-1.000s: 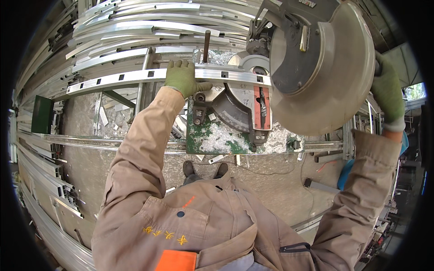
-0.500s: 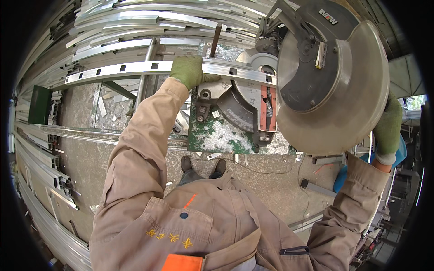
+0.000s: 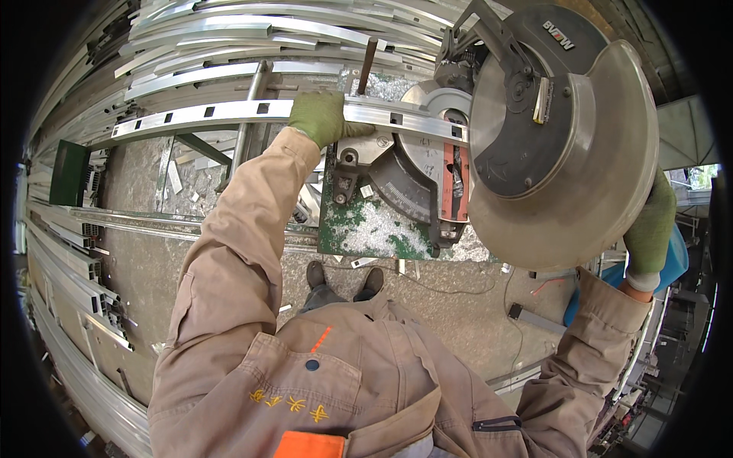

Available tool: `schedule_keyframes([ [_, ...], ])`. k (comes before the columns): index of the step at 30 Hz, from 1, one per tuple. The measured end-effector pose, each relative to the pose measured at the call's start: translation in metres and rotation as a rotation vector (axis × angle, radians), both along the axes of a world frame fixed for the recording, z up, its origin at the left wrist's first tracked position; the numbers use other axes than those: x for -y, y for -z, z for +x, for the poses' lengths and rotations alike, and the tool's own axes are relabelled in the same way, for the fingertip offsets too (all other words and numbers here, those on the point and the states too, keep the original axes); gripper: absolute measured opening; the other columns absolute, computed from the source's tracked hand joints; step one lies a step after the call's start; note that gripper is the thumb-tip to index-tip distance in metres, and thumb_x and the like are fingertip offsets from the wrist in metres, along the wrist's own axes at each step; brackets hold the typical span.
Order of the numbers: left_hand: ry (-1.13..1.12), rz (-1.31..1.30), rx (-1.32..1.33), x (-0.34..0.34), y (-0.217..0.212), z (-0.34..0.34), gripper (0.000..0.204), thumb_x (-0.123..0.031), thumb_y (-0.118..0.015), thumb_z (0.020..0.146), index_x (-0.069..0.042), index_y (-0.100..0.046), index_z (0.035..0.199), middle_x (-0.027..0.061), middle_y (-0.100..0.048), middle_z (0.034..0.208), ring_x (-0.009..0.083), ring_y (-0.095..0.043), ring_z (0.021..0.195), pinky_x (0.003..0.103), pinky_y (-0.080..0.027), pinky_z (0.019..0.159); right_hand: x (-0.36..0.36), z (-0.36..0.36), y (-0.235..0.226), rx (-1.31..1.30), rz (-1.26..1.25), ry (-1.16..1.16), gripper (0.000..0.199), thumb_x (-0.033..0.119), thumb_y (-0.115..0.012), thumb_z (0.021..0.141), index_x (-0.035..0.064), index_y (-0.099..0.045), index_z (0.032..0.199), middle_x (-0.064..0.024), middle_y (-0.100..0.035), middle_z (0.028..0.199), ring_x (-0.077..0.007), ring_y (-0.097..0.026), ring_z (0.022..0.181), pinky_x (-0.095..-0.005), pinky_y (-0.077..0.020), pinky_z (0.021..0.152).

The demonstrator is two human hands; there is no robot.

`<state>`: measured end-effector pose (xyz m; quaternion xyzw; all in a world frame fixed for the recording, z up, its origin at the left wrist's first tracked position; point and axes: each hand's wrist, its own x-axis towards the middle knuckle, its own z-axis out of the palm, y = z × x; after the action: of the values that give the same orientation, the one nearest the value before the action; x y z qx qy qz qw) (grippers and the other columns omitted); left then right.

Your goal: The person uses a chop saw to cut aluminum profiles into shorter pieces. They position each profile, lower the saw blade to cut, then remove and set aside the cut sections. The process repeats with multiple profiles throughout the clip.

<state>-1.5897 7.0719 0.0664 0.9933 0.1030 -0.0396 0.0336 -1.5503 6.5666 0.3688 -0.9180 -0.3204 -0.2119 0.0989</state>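
A long silver aluminium bar with square holes lies across the bed of a miter saw. My green-gloved left hand is closed over the bar, left of the saw's red slotted insert. The bar's right end passes out of sight behind the large translucent blade guard. At the guard's right edge is my green-gloved right hand; its fingers are hidden behind the guard, so what it holds does not show. The blade itself cannot be made out clearly.
Shavings and offcuts cover the green saw table. Many aluminium lengths lie stacked at the back, more along the left. An upright rusty rod stands behind the bar. A cable runs over the floor; something blue sits at right.
The saw head and guard have come down slightly, and my right hand has moved lower with them. My left hand keeps its hold on the bar; the view shifts a little.
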Motion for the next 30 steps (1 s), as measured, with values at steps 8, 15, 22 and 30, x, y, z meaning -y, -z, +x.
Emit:
schedule_keyframes([
  [8,0.041,-0.032,0.036,-0.004,0.001,0.000,0.120,-0.117,-0.066,0.079,-0.012,-0.090,0.133,0.0217,-0.091,0.118,0.0420,-0.089,0.110,0.054,-0.068,0.094,0.006,-0.003,0.005,0.008,0.011,-0.004,0.058,0.010,-0.095,0.098,-0.0008,-0.080,0.153,-0.0199,-0.086,0.144,-0.0344,-0.084,0.128,-0.0443,-0.0642,0.110],
  [15,0.036,-0.101,0.036,-0.005,0.003,-0.003,0.123,-0.114,-0.070,0.081,-0.004,-0.087,0.134,0.0249,-0.089,0.122,0.0468,-0.086,0.115,0.057,-0.066,0.100,0.002,-0.007,0.015,-0.048,0.095,0.012,0.057,0.015,-0.100,0.093,-0.0002,-0.084,0.145,-0.0118,-0.089,0.126,-0.0175,-0.079,0.102,-0.0362,-0.0639,0.093],
  [22,0.026,-0.037,0.068,-0.006,0.014,0.002,0.120,-0.114,-0.071,0.080,-0.005,-0.089,0.126,0.0223,-0.090,0.117,0.0431,-0.089,0.107,0.054,-0.068,0.094,-0.003,-0.015,0.016,-0.072,0.142,0.043,0.056,0.014,-0.101,0.092,0.0008,-0.085,0.144,-0.0104,-0.089,0.122,-0.0153,-0.077,0.100,-0.0346,-0.0632,0.092],
  [30,0.019,0.001,0.121,-0.005,0.018,0.001,0.118,-0.114,-0.072,0.079,-0.005,-0.090,0.120,0.0204,-0.091,0.112,0.0403,-0.090,0.103,0.053,-0.070,0.089,-0.003,-0.021,0.018,-0.067,0.115,0.054,0.059,0.014,-0.100,0.090,0.0013,-0.085,0.145,-0.0162,-0.089,0.128,-0.0264,-0.084,0.110,-0.0399,-0.0639,0.101],
])
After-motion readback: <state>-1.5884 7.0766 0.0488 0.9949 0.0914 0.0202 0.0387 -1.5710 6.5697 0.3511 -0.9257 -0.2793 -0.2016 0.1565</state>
